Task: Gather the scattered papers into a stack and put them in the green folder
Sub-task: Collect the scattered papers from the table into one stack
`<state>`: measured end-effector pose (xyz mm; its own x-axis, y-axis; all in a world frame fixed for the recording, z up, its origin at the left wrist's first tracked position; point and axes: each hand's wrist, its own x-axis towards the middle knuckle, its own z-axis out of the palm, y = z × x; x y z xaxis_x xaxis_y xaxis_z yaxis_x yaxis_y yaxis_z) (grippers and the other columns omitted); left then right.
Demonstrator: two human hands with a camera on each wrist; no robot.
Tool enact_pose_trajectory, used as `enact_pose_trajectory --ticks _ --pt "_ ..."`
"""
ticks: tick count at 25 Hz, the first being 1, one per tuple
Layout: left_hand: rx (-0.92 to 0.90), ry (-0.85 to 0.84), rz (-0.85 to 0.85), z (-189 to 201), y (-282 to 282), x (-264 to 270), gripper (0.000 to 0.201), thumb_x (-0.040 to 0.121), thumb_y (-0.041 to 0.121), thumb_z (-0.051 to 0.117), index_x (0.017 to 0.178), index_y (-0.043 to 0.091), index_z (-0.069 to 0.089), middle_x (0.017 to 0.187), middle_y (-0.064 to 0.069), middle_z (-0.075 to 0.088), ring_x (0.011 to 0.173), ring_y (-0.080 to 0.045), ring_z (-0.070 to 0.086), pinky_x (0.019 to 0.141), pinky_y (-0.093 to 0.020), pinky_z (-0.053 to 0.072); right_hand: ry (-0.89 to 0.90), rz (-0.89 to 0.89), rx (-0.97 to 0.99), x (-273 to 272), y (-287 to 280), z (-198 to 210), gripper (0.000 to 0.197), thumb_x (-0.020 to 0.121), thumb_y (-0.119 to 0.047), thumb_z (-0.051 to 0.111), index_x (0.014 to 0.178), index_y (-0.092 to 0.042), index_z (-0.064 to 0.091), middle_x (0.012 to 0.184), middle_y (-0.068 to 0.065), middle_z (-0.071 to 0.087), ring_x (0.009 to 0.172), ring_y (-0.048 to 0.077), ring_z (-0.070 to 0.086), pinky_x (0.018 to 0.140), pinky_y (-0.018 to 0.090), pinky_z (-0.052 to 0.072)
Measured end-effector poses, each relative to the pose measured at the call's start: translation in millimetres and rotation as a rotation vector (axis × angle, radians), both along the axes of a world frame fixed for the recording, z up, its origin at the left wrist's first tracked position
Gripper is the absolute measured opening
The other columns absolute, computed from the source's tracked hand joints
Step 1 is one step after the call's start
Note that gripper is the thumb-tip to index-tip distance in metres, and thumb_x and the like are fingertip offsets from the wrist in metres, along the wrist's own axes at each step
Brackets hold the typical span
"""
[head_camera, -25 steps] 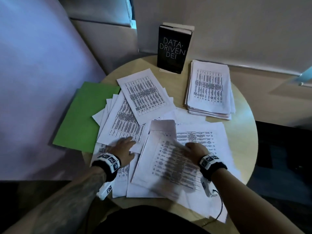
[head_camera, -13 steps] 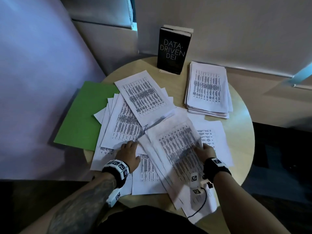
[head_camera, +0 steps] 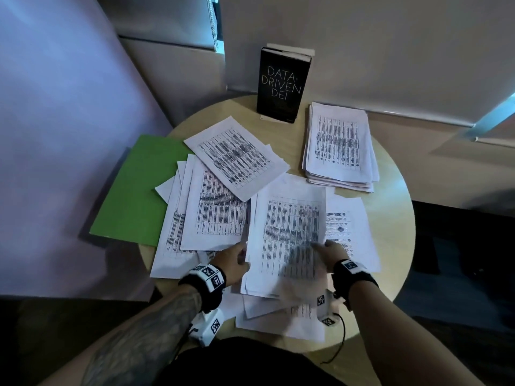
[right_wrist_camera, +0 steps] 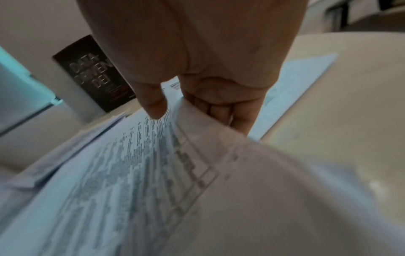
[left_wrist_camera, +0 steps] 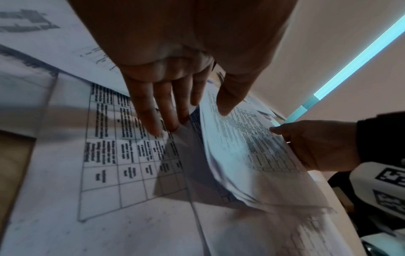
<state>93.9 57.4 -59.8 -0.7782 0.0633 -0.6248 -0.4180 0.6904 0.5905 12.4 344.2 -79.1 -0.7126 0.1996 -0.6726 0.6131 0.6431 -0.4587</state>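
The green folder (head_camera: 131, 190) lies closed at the table's left, its right edge under loose printed sheets (head_camera: 214, 207). My right hand (head_camera: 324, 250) pinches a bundle of papers (head_camera: 289, 235) at its right edge, thumb on top and fingers underneath (right_wrist_camera: 192, 117). The bundle (right_wrist_camera: 136, 173) is lifted slightly above the sheets below. My left hand (head_camera: 237, 257) is at the bundle's left edge with its fingers straight (left_wrist_camera: 192, 119). Its fingertips (left_wrist_camera: 153, 128) touch the sheet (left_wrist_camera: 122, 155) underneath, and its thumb hovers over the bundle (left_wrist_camera: 241, 138).
A second, squared pile of papers (head_camera: 338, 146) sits at the back right of the round wooden table (head_camera: 390, 246). A black book (head_camera: 282, 84) stands upright at the back. More sheets (head_camera: 281, 321) overhang the near edge. Walls close in at left and behind.
My right hand turned the bundle from slanted to straight and drew it toward the table's middle. My left hand left the left-hand sheets and moved right to the bundle's edge.
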Motion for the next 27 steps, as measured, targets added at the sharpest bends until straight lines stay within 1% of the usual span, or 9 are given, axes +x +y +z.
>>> enact_pose_trajectory --ticks 2,5,9,13,16,18,22,25,27 --pt "0.027 0.023 0.007 -1 4 0 0.058 0.085 0.033 0.059 0.139 0.027 0.041 0.137 0.0 0.056 0.118 -0.018 0.057 0.104 -0.036 0.047 0.016 0.012 0.0 3 -6 1 0.039 0.09 -0.032 0.062 0.113 -0.001 0.061 0.101 0.015 0.064 0.086 0.026 0.057 0.075 0.031 0.045" --pt "-0.243 0.169 -0.073 -1 1 -5 0.061 0.09 0.029 0.056 0.146 0.02 0.033 0.154 -0.001 0.032 0.14 -0.024 0.033 0.116 -0.04 0.031 0.066 0.031 0.017 10 -9 8 0.039 0.09 -0.018 0.062 0.126 -0.005 0.058 0.112 0.017 0.066 0.094 0.029 0.061 0.078 0.026 0.042" --pt "-0.491 0.032 -0.304 -14 -26 -8 0.069 0.091 0.042 0.048 0.15 0.019 0.021 0.162 -0.001 0.009 0.148 -0.03 0.011 0.119 -0.047 0.021 0.252 -0.029 0.101 6 13 34 0.016 0.088 -0.013 0.057 0.101 -0.008 0.065 0.096 0.021 0.066 0.092 0.036 0.062 0.072 0.03 0.038" --pt "-0.563 0.065 -0.408 -18 -32 1 0.066 0.092 0.043 0.046 0.15 0.019 0.024 0.162 -0.002 0.006 0.147 -0.03 0.013 0.12 -0.046 0.02 0.469 -0.323 0.1 -5 50 66 0.005 0.081 -0.014 0.057 0.083 -0.01 0.058 0.077 0.018 0.06 0.072 0.036 0.056 0.066 0.035 0.04" --pt "-0.568 0.085 -0.405 -12 -29 0 0.064 0.09 0.046 0.046 0.146 0.017 0.032 0.16 -0.005 0.017 0.143 -0.031 0.024 0.117 -0.045 0.026 0.605 -0.483 0.029 -20 65 93 0.006 0.081 -0.013 0.055 0.08 -0.008 0.058 0.069 0.014 0.055 0.065 0.028 0.052 0.061 0.033 0.039" --pt "-0.423 0.149 -0.234 5 -22 -13 0.063 0.09 0.051 0.049 0.142 0.017 0.04 0.155 -0.006 0.03 0.139 -0.028 0.033 0.115 -0.042 0.03 0.701 -0.561 -0.087 -32 66 112 0.005 0.083 -0.012 0.058 0.084 -0.011 0.062 0.069 0.01 0.056 0.064 0.023 0.05 0.057 0.03 0.039" --pt "0.17 0.331 0.229 83 3 -73 0.068 0.083 0.055 0.061 0.138 0.021 0.043 0.147 -0.004 0.044 0.131 -0.023 0.045 0.106 -0.038 0.039 0.901 -0.595 -0.295 -56 46 152 0.016 0.084 -0.01 0.06 0.098 -0.01 0.068 0.08 0.006 0.063 0.07 0.01 0.053 0.051 0.013 0.041" --pt "0.449 0.476 0.392 141 10 -124 0.083 0.065 0.065 0.067 0.131 0.019 0.048 0.135 -0.003 0.056 0.118 -0.017 0.056 0.101 -0.033 0.043 0.976 -0.536 -0.465 -71 15 179 0.008 0.081 -0.008 0.062 0.08 -0.016 0.065 0.062 -0.012 0.065 0.058 -0.001 0.051 0.057 0.018 0.043" --pt "0.532 0.509 0.452 165 7 -146 0.066 0.064 0.055 0.075 0.116 0.019 0.055 0.121 -0.003 0.064 0.107 -0.017 0.062 0.095 -0.037 0.047 0.995 -0.45 -0.56 -73 -9 193 0.016 0.081 -0.003 0.062 0.077 -0.018 0.064 0.061 -0.013 0.065 0.061 0.001 0.053 0.06 0.02 0.045"
